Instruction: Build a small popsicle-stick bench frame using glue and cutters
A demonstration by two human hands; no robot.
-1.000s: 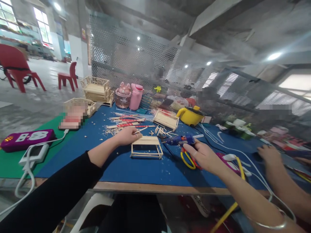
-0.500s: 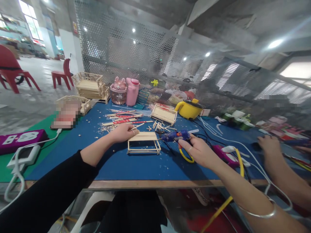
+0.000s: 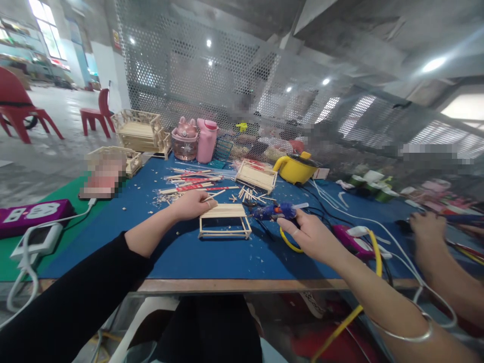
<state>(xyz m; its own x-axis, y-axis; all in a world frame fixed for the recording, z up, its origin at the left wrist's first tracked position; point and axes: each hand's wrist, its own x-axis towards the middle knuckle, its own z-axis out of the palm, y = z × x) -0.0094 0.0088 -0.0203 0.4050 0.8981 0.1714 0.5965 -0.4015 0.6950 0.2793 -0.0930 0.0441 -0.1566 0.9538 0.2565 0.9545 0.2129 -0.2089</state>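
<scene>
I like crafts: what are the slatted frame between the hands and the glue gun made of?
Slatted frame: probably unvarnished wood or bamboo, given its pale, matte look. Glue gun: likely blue plastic, judging by its rounded, moulded-looking body.

Seated person, both arms reaching forward and converging. The left arm (image 3: pixel 94 290), in a close-fitting black fabric sleeve (image 3: pixel 56 322) that ends on the forearm, slants inward; the bare left hand (image 3: pixel 194 205) shows its back, fingers drawn in against the thumb. The bare right forearm (image 3: pixel 368 285) carries a thin silver-coloured bangle (image 3: pixel 416 339); the right hand (image 3: pixel 312 236) curls in a grip, thumb pointing inward. Below lies the black-clad lap (image 3: pixel 212 327).
</scene>
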